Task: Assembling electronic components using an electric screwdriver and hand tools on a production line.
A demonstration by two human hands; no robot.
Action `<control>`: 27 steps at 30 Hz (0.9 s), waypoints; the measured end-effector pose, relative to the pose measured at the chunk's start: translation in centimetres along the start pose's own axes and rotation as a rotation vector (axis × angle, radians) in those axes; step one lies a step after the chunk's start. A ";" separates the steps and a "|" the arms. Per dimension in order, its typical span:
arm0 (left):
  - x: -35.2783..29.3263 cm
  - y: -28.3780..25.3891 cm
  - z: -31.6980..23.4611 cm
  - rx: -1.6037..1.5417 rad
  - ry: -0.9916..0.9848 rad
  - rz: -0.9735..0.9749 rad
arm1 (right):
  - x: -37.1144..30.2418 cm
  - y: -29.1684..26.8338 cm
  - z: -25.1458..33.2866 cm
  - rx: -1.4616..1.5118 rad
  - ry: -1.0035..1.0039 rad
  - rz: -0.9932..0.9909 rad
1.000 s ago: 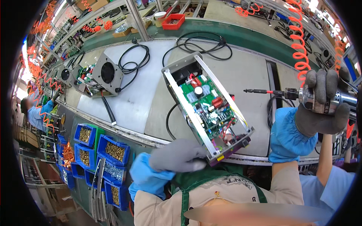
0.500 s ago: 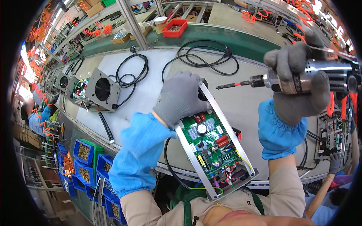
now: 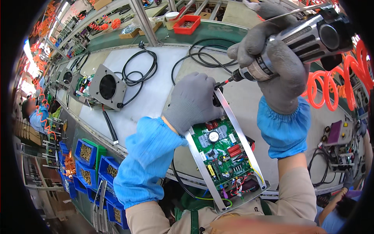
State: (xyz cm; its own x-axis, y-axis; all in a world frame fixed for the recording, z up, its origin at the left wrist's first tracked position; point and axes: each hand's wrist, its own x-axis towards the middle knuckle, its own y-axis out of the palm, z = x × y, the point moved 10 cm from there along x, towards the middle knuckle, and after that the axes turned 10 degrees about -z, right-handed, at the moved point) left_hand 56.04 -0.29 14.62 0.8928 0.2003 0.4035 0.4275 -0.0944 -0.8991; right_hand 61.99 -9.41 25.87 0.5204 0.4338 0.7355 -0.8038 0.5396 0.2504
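An open metal chassis (image 3: 239, 132) with a green circuit board (image 3: 221, 152) and loose wires lies tilted in front of me, its near end against my body. My gloved left hand (image 3: 193, 99) is closed over its far end. In my gloved right hand (image 3: 278, 68) is a silver power screwdriver (image 3: 306, 42), fingers wrapped round its body. The red-banded bit (image 3: 223, 84) points left at the chassis's far right corner. Its tip meets or nearly meets that corner; the exact contact is too small to tell. A black power cord (image 3: 179, 181) runs beside the chassis's near left side.
Left on the bench stands a fan unit (image 3: 107, 87) with a coiled black cord (image 3: 142, 74). A red bin (image 3: 187, 24) sits at the back. Blue bins (image 3: 85, 153) of screws stand lower left. A coiled orange hose (image 3: 327, 89) hangs right; a co-worker's gloved hand (image 3: 348, 179) is below it.
My right hand has brought the screwdriver left and tilted it, so the bit has gone from well apart to the chassis's far corner. My left hand keeps its hold.
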 end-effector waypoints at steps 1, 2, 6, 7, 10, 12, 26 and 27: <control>0.0 -0.1 0.0 0.001 -0.001 -0.002 | 0.1 0.3 0.1 -0.046 -0.012 0.006; 0.1 0.0 -0.1 0.006 -0.005 0.007 | 0.2 0.6 0.2 -0.095 -0.023 0.010; 0.2 0.2 0.1 0.024 -0.035 0.052 | 1.6 3.1 -0.7 -0.039 0.062 0.026; 0.2 0.1 0.2 0.026 -0.036 0.052 | 1.8 3.0 -2.0 -0.352 0.253 0.048; 0.4 0.4 -0.1 0.008 -0.032 0.077 | 3.1 5.8 -2.5 -0.261 0.118 0.015; 0.2 0.2 0.1 -0.003 -0.028 0.051 | 3.5 6.3 -3.5 -0.251 0.310 0.093; 0.2 0.0 0.6 -0.058 -0.105 0.030 | 2.3 6.0 -4.1 -0.414 0.628 0.028; 0.2 0.0 0.7 -0.041 -0.120 0.046 | 1.8 5.4 -5.4 -0.416 0.630 0.027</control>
State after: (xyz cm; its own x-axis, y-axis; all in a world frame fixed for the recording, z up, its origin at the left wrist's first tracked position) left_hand 56.10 0.43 14.56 0.8891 0.3098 0.3368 0.3944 -0.1457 -0.9073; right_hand 60.18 -1.82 25.13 0.6685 0.7140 0.2081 -0.7087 0.6964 -0.1129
